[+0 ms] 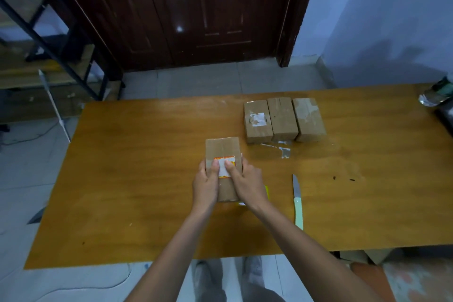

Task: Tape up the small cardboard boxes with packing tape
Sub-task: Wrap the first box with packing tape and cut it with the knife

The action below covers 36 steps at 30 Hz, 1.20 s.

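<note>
Head view looks down on a wide orange-brown wooden table (137, 179); three small brown cardboard boxes (284, 119) stand side by side at its far right, touching. Nearer the middle lies a single brown cardboard box with a white and orange label (221, 149), clasped from both sides by the left hand (206, 184) and right hand (247, 184), thumbs pressed on the label. A pale green-handled knife (297, 201) lies just right of the hands
</note>
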{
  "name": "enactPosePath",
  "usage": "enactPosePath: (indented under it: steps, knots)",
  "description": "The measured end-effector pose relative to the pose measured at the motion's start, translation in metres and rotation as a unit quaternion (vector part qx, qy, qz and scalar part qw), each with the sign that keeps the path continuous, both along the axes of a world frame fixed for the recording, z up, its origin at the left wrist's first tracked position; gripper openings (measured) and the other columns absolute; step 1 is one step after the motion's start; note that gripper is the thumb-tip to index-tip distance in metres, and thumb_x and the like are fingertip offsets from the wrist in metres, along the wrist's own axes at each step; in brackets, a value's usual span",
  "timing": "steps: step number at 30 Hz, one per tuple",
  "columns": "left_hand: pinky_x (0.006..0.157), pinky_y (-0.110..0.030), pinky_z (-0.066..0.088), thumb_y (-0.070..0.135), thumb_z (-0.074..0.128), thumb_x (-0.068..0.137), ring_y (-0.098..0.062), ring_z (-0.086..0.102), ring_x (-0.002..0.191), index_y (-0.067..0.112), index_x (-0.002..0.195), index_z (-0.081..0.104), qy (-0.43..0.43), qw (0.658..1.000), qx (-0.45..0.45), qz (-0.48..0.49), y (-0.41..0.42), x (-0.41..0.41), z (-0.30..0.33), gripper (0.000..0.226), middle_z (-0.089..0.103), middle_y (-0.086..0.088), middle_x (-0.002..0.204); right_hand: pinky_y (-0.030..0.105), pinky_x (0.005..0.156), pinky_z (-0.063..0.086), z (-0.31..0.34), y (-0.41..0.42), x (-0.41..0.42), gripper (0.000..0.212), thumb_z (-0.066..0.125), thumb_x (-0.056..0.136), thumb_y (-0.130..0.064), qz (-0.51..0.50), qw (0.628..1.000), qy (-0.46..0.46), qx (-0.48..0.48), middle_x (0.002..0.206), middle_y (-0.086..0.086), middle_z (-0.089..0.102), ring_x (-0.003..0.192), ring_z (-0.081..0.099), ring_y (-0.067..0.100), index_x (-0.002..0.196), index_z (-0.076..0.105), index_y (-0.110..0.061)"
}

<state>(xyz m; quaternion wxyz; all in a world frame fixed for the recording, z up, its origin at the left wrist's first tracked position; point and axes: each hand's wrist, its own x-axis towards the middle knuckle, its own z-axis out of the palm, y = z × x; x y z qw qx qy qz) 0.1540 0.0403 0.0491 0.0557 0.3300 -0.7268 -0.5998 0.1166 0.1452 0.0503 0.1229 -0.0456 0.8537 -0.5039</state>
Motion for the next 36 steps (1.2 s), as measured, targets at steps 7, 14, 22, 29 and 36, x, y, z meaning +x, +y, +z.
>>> enactPosePath:
  steps: [7,14,22,29,36]
  knots:
    - [0.081,-0.039,0.05,0.033,0.036,0.105,-0.025,0.065,0.092,0.017,0.105,0.063,-0.004,1.0,-0.02,0.01,0.014,0.001,-0.011,0.032,0.07,-0.004,0.098,0.035,0.069,0.041,-0.01,0.014,-0.004,0.045,0.035,0.1,-0.048,-0.001,0.999,0.012,0.035,0.09,0.01,0.072,0.082,0.065,0.028,0.111,0.063,-0.014]
    - [0.1,-0.04,0.046,0.046,0.035,0.103,-0.023,0.057,0.111,0.014,0.133,0.051,-0.032,0.99,0.079,0.113,-0.031,0.005,-0.012,0.048,0.058,-0.005,0.126,0.039,0.076,0.053,-0.007,0.043,-0.025,0.06,0.029,0.095,-0.063,0.092,0.988,0.047,0.113,0.1,0.0,0.064,0.087,0.061,0.014,0.105,0.064,-0.015]
    - [0.093,-0.053,0.052,0.047,0.06,0.092,-0.028,0.064,0.102,0.021,0.129,0.05,-0.064,0.983,0.097,0.144,-0.121,0.031,-0.039,0.046,0.064,-0.008,0.122,0.029,0.052,0.043,-0.038,0.05,-0.011,0.06,0.06,0.072,-0.076,0.253,0.908,-0.037,0.331,0.079,0.0,0.063,0.075,0.061,0.02,0.087,0.062,-0.018]
    - [0.094,-0.053,0.051,0.052,0.059,0.09,-0.027,0.064,0.104,0.025,0.12,0.054,-0.069,0.984,0.096,0.136,-0.144,0.027,-0.056,0.041,0.064,-0.007,0.122,0.03,0.087,0.053,-0.044,0.056,0.006,0.062,0.077,0.076,-0.047,0.107,0.979,-0.116,0.126,0.111,0.004,0.068,0.105,0.063,0.018,0.121,0.065,-0.007]
    - [0.083,-0.038,0.052,0.05,0.059,0.09,-0.025,0.063,0.102,0.018,0.115,0.06,-0.089,0.993,0.039,0.068,-0.134,-0.016,-0.068,0.04,0.062,-0.009,0.12,0.035,0.045,0.03,-0.013,0.034,0.028,0.045,0.075,0.07,-0.052,0.181,0.983,-0.015,-0.012,0.055,0.011,0.055,0.049,0.044,0.006,0.058,0.055,-0.013]
